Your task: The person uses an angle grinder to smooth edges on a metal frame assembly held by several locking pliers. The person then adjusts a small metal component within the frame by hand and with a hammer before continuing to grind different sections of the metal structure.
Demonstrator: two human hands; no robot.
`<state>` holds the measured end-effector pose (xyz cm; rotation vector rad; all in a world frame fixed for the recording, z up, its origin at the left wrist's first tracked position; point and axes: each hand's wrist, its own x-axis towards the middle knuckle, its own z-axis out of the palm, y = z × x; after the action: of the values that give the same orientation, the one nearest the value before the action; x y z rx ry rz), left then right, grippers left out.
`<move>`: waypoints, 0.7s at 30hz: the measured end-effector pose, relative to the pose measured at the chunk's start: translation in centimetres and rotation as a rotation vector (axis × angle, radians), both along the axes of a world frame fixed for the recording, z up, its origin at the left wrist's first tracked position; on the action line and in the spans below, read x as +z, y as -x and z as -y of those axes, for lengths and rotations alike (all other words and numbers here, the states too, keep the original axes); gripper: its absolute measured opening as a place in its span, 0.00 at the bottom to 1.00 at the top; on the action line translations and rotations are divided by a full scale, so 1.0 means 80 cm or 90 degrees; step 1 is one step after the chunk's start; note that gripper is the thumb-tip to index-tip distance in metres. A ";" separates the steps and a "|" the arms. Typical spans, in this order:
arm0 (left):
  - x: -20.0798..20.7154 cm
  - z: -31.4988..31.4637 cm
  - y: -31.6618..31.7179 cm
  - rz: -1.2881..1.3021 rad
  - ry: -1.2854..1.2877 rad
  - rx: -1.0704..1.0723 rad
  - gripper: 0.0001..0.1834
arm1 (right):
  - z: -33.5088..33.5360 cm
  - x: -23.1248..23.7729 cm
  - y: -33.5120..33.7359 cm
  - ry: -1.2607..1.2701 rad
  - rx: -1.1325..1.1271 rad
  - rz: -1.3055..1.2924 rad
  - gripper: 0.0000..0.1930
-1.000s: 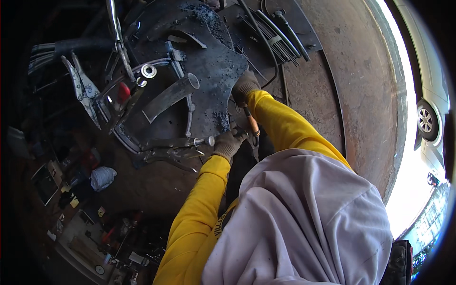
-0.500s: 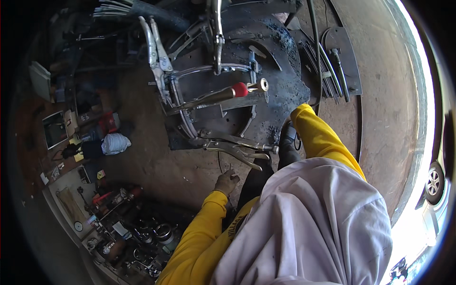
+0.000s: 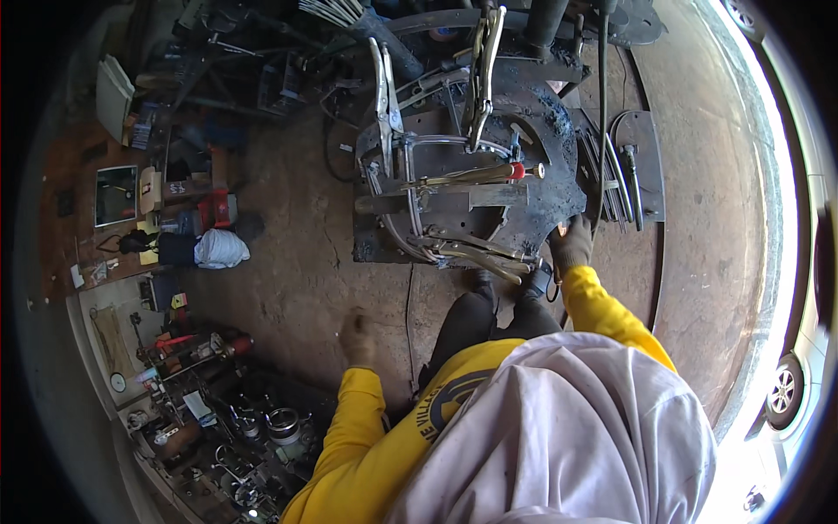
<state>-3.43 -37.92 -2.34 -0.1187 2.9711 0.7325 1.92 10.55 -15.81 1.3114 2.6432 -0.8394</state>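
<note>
My right hand (image 3: 573, 244), in a dark glove, is at the near right edge of a dark steel plate (image 3: 559, 166). Its fingers are curled, with a small orange-bright spot by the fingertips; what they hold is unclear. My left hand (image 3: 356, 341), also gloved, hangs over the floor left of my legs, its fingers blurred. Curved metal bars (image 3: 408, 166) form a frame on the plate. Locking pliers grip it at the far left (image 3: 384, 96), the far middle (image 3: 484, 79) and the near side (image 3: 480, 255). A brass-coloured tool (image 3: 467, 177) with a red collar lies across the frame.
A dark cable (image 3: 602, 113) hangs past the plate's right side. Beyond it, thin rods (image 3: 615, 179) and a handled tool (image 3: 635, 175) lie on another plate. Machine parts (image 3: 284, 426) crowd the lower left. A wooden bench (image 3: 74, 196) stands farther left.
The view has shifted, and the bench and frame appear lower and farther right. My right hand, mostly hidden before, now shows at the plate's edge. My left hand has moved left, away from the near pliers.
</note>
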 end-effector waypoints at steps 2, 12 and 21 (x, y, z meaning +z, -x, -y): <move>0.029 0.006 0.042 -0.091 -0.053 0.068 0.10 | -0.003 0.014 -0.033 0.048 -0.155 -0.217 0.21; 0.020 -0.017 0.194 -0.188 -0.270 0.012 0.13 | -0.104 0.313 0.152 0.092 0.267 -0.296 0.15; -0.006 0.060 0.114 0.074 -0.043 -0.036 0.14 | -0.069 0.277 0.310 -0.167 0.541 0.069 0.19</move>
<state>-12.53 -42.70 -2.79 -0.0710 2.8249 0.7888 -22.85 16.08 6.38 0.1458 2.8498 -0.2895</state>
